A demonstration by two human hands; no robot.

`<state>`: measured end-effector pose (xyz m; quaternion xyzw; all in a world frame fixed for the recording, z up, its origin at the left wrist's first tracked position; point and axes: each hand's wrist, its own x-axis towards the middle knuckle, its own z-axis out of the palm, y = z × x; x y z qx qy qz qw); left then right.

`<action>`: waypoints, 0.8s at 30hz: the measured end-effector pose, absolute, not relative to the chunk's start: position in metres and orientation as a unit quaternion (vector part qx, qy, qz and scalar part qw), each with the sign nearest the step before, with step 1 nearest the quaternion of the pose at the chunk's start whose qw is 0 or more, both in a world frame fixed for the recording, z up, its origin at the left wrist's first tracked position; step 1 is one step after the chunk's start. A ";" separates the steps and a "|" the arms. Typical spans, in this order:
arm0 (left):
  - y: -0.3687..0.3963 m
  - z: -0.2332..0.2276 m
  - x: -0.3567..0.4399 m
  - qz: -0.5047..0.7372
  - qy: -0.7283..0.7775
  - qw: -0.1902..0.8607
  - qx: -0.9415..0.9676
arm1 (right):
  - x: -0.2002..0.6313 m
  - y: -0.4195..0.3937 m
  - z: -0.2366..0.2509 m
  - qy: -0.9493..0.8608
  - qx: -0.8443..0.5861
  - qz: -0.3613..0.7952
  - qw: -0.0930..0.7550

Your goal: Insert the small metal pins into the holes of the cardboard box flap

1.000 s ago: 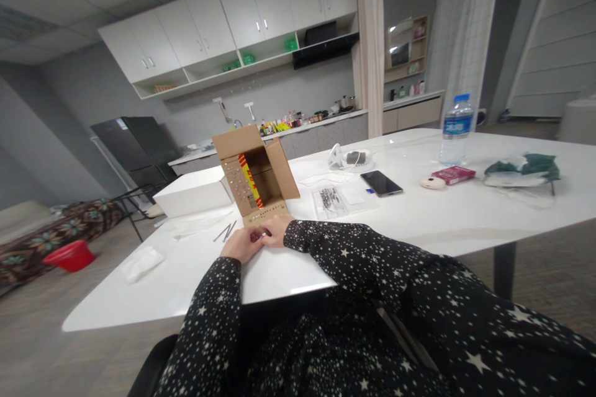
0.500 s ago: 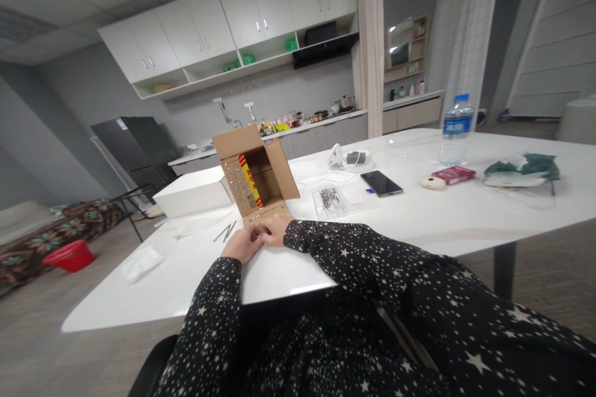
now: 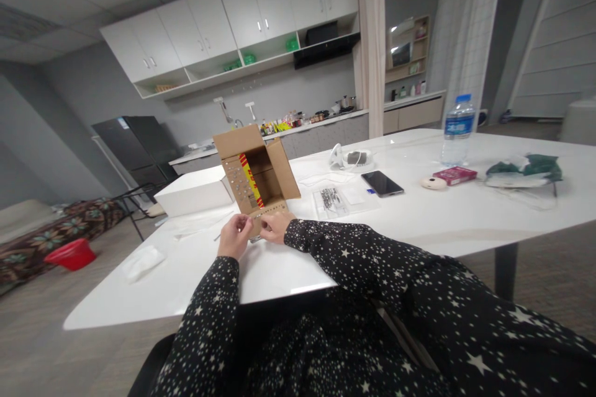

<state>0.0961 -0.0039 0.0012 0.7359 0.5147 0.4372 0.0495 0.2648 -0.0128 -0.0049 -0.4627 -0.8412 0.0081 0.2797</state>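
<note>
Since a second ago: my left hand [image 3: 235, 234] has lifted off the table [image 3: 419, 223] and now pinches something small at its fingertips, too tiny to name.
Right hand [image 3: 275, 227]: stays low, fingers curled against the near flap of the box [image 3: 257, 175]; whether it grips anything I cannot tell.
Meaning: I judge one small piece is being brought up to the holed flap.
Box: open, upright, just beyond both hands.
Nearby: metal pins [image 3: 218, 237] left of my hand, a clear bag [image 3: 331, 200] to the right.
Table: white, with phone [image 3: 382, 183], bottle [image 3: 457, 130], white carton [image 3: 193, 193].
Room: kitchen cabinets [image 3: 242, 12], dark fridge [image 3: 135, 146].
</note>
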 end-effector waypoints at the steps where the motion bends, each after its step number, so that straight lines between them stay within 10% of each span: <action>1: -0.005 0.002 0.097 0.447 0.510 0.056 0.733 | 0.264 -0.011 -0.007 -0.845 -0.453 0.010 0.284; 24: -0.007 0.005 0.099 0.552 0.500 0.159 0.649 | 0.261 0.006 -0.018 -0.848 -0.398 -0.001 0.351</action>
